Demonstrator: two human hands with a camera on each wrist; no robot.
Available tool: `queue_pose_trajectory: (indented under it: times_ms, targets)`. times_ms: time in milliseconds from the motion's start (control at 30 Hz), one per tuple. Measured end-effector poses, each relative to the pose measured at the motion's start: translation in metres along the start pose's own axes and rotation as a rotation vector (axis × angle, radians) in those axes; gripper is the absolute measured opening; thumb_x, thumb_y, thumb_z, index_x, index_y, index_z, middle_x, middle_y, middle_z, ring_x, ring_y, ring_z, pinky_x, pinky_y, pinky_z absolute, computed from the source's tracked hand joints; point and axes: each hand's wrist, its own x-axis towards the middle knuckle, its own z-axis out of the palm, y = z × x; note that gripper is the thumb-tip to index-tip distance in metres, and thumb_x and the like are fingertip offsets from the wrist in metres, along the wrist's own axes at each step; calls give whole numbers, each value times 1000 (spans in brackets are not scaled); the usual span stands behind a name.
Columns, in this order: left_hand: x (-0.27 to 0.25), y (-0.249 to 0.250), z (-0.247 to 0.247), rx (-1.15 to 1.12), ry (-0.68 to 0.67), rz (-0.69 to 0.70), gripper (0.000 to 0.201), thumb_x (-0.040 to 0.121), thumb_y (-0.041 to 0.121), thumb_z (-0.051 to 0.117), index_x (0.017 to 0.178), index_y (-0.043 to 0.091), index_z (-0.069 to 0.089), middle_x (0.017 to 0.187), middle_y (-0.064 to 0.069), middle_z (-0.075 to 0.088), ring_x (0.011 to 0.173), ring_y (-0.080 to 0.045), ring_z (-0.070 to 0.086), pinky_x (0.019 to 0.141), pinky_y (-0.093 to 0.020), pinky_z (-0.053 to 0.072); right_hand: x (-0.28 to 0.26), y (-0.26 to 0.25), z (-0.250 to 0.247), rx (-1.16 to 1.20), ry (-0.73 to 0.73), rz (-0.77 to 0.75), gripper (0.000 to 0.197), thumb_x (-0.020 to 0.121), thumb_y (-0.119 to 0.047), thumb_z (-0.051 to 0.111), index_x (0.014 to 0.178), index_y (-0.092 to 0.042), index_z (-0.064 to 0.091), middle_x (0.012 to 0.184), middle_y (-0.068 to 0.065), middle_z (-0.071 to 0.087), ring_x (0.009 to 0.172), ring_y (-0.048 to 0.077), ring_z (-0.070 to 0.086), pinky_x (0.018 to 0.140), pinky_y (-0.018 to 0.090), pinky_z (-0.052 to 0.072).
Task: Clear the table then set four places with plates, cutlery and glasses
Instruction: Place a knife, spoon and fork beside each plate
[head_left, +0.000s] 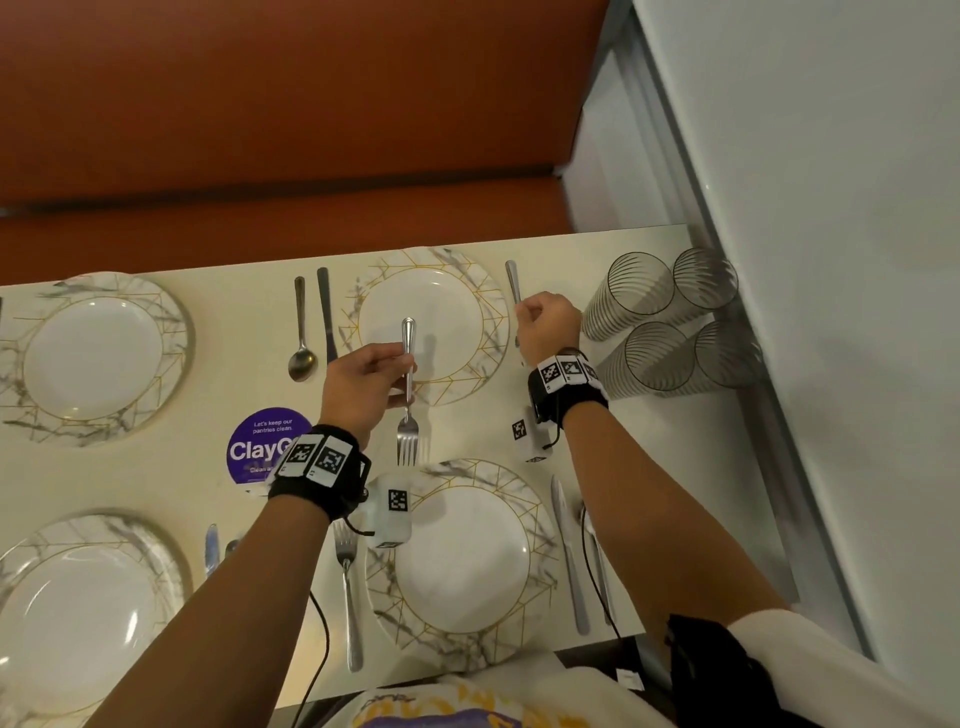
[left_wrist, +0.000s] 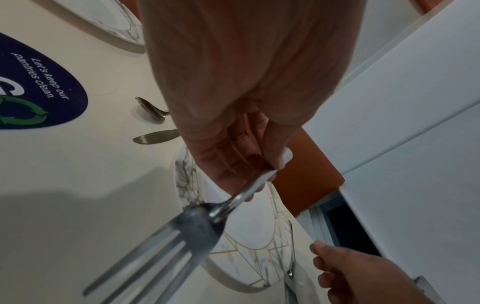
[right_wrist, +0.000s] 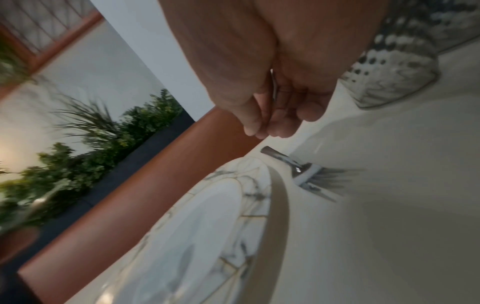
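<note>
My left hand (head_left: 363, 379) grips a silver fork (head_left: 408, 338) by its handle above the near edge of the far right plate (head_left: 493, 332), tines pointing back at me. The left wrist view shows this fork (left_wrist: 197, 224) close up, pinched between thumb and fingers. My right hand (head_left: 548, 325) hovers with curled fingers just right of that plate, over a second fork (head_left: 512, 280) lying on the table. In the right wrist view this fork (right_wrist: 303, 172) lies flat beside the plate rim (right_wrist: 275, 197), a little below my fingertips (right_wrist: 259, 129) and apart from them.
Three more marbled plates (head_left: 166, 322) (head_left: 156, 545) (head_left: 535, 519) are laid out. A spoon (head_left: 302, 338) and knife (head_left: 326, 312) lie left of the far right plate. Several ribbed glasses (head_left: 670, 322) stand by the wall. A purple sticker (head_left: 260, 441) marks the table; an orange bench (head_left: 260, 130) runs behind.
</note>
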Motion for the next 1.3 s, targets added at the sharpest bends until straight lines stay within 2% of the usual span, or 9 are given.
queue_pose_trajectory:
  times_ms: [200,333,467,700,800,967,1100,1233,1300]
  targets:
    - [-9,-7,-10,-5,-3,18,14,98,6,67,110,8,74,96,-13,78,82,-24,73,79,-41,64,-43,-28,17,96,-105,-230,11,92,-12,64,93,-12,74,84,-3,70,73,10,62,70,17,49]
    - [-14,-11,-23,-1,13,46,12,98,5,67,106,10,74,92,-10,77,81,-20,72,73,-31,63,-79,-44,40,123,-214,-287,12,94,-16,63,96,-10,74,87,-1,73,78,12,66,73,28,57]
    - [-15,-17,-58,-21,66,74,12,98,8,68,108,8,74,91,-8,76,79,-18,72,73,-30,62,-126,-65,68,164,-323,-274,16,94,-21,65,99,-9,73,89,3,75,83,18,70,79,34,58]
    - [-23,-25,-144,-60,130,67,5,95,9,72,99,9,75,81,-11,75,69,-23,71,66,-29,61,-204,-112,127,214,-416,-179,17,88,-25,72,101,-15,74,92,-1,75,82,10,69,77,26,57]
    - [-20,-27,-189,-68,163,52,8,94,11,74,102,9,75,83,-9,77,67,-19,75,72,-36,64,-223,-139,152,218,-450,-163,16,86,-22,73,101,-15,74,92,-1,76,81,8,69,76,20,55]
    - [-9,-26,-250,-89,177,82,16,95,11,73,107,1,71,77,-9,72,67,-18,70,74,-40,64,-233,-181,197,248,-573,-107,18,82,-30,79,97,-21,75,89,-3,77,83,9,73,82,31,60]
    - [2,-21,-285,-47,183,82,15,100,17,67,108,5,72,86,-9,75,71,-19,68,66,-33,61,-223,-211,229,261,-648,-81,10,85,-18,78,93,-20,72,88,6,76,84,19,74,82,35,60]
    - [12,-29,-312,92,135,73,17,102,21,61,109,10,72,92,-7,77,72,-17,68,69,-35,58,-193,-227,258,216,-576,-16,14,86,-17,76,100,-15,75,92,4,76,79,14,70,76,31,57]
    - [15,-39,-323,190,84,60,16,102,24,62,106,13,72,91,-3,78,74,-16,70,69,-35,59,-174,-229,273,167,-503,31,16,87,-16,74,102,-16,76,96,2,76,82,15,69,82,36,60]
